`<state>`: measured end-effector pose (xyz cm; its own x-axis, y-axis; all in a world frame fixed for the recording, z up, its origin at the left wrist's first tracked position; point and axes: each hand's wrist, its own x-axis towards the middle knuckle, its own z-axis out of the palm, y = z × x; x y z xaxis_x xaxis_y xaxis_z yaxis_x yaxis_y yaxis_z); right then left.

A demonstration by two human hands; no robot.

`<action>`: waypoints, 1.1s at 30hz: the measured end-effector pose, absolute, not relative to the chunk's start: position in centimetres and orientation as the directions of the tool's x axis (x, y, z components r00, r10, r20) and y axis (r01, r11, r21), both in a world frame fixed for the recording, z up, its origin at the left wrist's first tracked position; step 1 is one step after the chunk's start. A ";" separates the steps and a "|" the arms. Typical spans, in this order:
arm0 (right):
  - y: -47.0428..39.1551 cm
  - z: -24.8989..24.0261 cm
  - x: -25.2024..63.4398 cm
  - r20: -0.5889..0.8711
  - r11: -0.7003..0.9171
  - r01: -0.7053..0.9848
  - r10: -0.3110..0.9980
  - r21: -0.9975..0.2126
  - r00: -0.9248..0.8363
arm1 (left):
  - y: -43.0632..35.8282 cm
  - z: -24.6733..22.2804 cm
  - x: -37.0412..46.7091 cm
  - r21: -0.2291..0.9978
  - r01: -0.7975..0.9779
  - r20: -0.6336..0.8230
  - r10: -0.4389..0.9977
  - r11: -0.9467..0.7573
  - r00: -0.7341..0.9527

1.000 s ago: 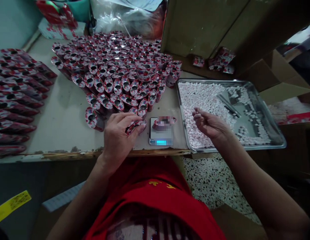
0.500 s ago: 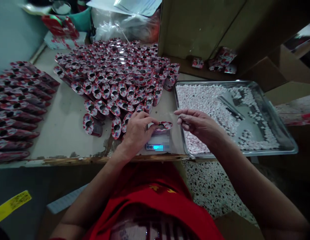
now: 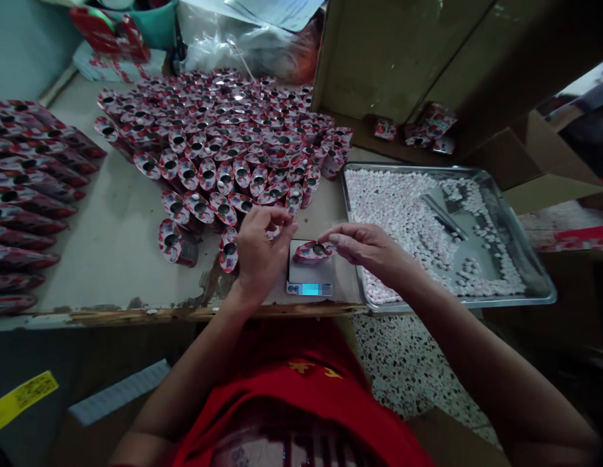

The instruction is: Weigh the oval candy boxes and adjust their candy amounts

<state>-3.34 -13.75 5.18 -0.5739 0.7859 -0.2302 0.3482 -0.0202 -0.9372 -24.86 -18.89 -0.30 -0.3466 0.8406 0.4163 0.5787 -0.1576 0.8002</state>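
Observation:
A small red-and-white printed container (image 3: 308, 251) with a dark round opening in its top stands on the pocket scale (image 3: 311, 272), whose display is lit blue. My right hand (image 3: 362, 246) is closed, its thumb and index finger pinched at the container's right end, beside the opening. To the left of the scale, my left hand (image 3: 262, 250) hovers with curled fingers, thumb and index finger close together. Something pale shows between those fingers, too small to make out. Behind that hand, many matching containers (image 3: 226, 178) stand in close rows, some hidden by it.
A metal tray (image 3: 539, 292) of small white pellets (image 3: 393, 201), with a metal bar (image 3: 442, 217) in it, sits at the right. More containers (image 3: 26, 214) line the left. A cardboard wall (image 3: 379, 58) rises behind; the worn table edge (image 3: 159, 314) runs in front.
My left hand has come off the container on the scale and shifted left. My right hand has moved left to the container's right end. The view has shifted slightly.

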 end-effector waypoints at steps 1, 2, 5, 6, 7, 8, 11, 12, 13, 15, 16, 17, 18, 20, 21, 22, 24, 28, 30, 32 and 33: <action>-13.8 4.9 -3.4 -0.217 0.031 0.384 0.782 -0.923 -0.584 | -19.4 -0.2 -25.7 0.809 0.571 0.401 0.841 -0.139 -0.363; -13.8 4.6 -3.4 -0.199 0.079 0.414 0.787 -0.907 -0.584 | -19.9 -0.2 -26.5 0.815 0.567 0.383 0.848 -0.122 -0.368; -13.7 4.0 -3.4 -0.151 0.138 0.474 0.840 -0.869 -0.520 | -21.5 0.2 -28.4 0.820 0.563 0.356 0.862 -0.103 -0.360; -13.7 3.8 -3.5 -0.145 0.132 0.482 0.857 -0.866 -0.494 | -22.0 0.3 -28.8 0.821 0.562 0.355 0.863 -0.104 -0.359; -13.6 3.8 -3.6 -0.141 0.121 0.482 0.870 -0.867 -0.472 | -22.4 0.5 -29.1 0.822 0.560 0.353 0.863 -0.103 -0.361; -13.6 3.8 -3.8 -0.142 0.108 0.478 0.877 -0.872 -0.458 | -22.7 0.6 -29.3 0.823 0.559 0.352 0.863 -0.100 -0.363; -13.6 4.0 -4.7 -0.160 0.068 0.440 0.872 -0.895 -0.462 | -23.5 0.9 -29.7 0.821 0.563 0.346 0.862 -0.088 -0.370; -13.7 4.0 -5.1 -0.163 0.056 0.425 0.872 -0.903 -0.462 | -23.6 1.0 -29.8 0.821 0.564 0.346 0.861 -0.085 -0.373; -13.8 4.0 -5.3 -0.163 0.045 0.413 0.875 -0.910 -0.455 | -23.8 1.0 -29.9 0.821 0.565 0.345 0.860 -0.083 -0.375; -14.0 3.8 -5.8 -0.160 0.023 0.396 0.892 -0.918 -0.423 | -24.0 0.9 -30.1 0.820 0.568 0.344 0.859 -0.077 -0.380; -14.2 3.5 -5.9 -0.161 0.016 0.396 0.899 -0.918 -0.408 | -24.1 0.8 -30.1 0.818 0.571 0.342 0.861 -0.074 -0.378; -14.3 3.2 -6.1 -0.162 0.013 0.402 0.903 -0.916 -0.398 | -24.1 0.8 -30.1 0.816 0.573 0.340 0.864 -0.074 -0.372; -14.5 3.0 -6.3 -0.161 0.016 0.410 0.906 -0.912 -0.392 | -24.2 0.7 -29.9 0.814 0.576 0.339 0.868 -0.078 -0.362; -14.6 2.7 -6.5 -0.149 0.027 0.413 0.910 -0.910 -0.388 | -24.2 0.6 -29.6 0.804 0.587 0.344 0.879 -0.094 -0.330; -14.6 2.8 -6.4 -0.139 0.030 0.401 0.912 -0.916 -0.385 | -24.2 0.6 -29.3 0.797 0.594 0.348 0.884 -0.104 -0.313; -14.4 3.0 -6.2 -0.115 0.038 0.376 0.920 -0.926 -0.374 | -24.2 0.6 -29.1 0.791 0.602 0.354 0.886 -0.113 -0.299; -13.6 3.8 -4.7 -0.018 0.083 0.315 0.952 -0.945 -0.305 | -24.2 0.7 -28.7 0.776 0.617 0.364 0.892 -0.131 -0.268; -11.1 4.2 1.5 0.177 0.199 0.391 0.980 -0.899 -0.092 | -24.2 0.9 -28.3 0.746 0.645 0.387 0.896 -0.167 -0.216; -10.5 3.4 4.3 0.152 0.210 0.546 0.977 -0.811 -0.150 | -24.1 1.0 -28.0 0.736 0.654 0.393 0.897 -0.174 -0.204; -10.8 2.4 5.4 0.146 0.274 0.640 0.958 -0.718 -0.247 | -24.0 1.1 -27.7 0.729 0.661 0.388 0.903 -0.179 -0.184; -11.3 2.1 5.2 0.172 0.323 0.642 0.942 -0.695 -0.288 | -24.0 1.2 -27.6 0.723 0.666 0.386 0.906 -0.181 -0.172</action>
<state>5.18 -11.28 2.09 -0.2876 0.9422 0.1719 0.6424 0.3230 -0.6950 -27.62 -23.97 1.20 -0.1719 0.9064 0.3859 0.6665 -0.1815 0.7231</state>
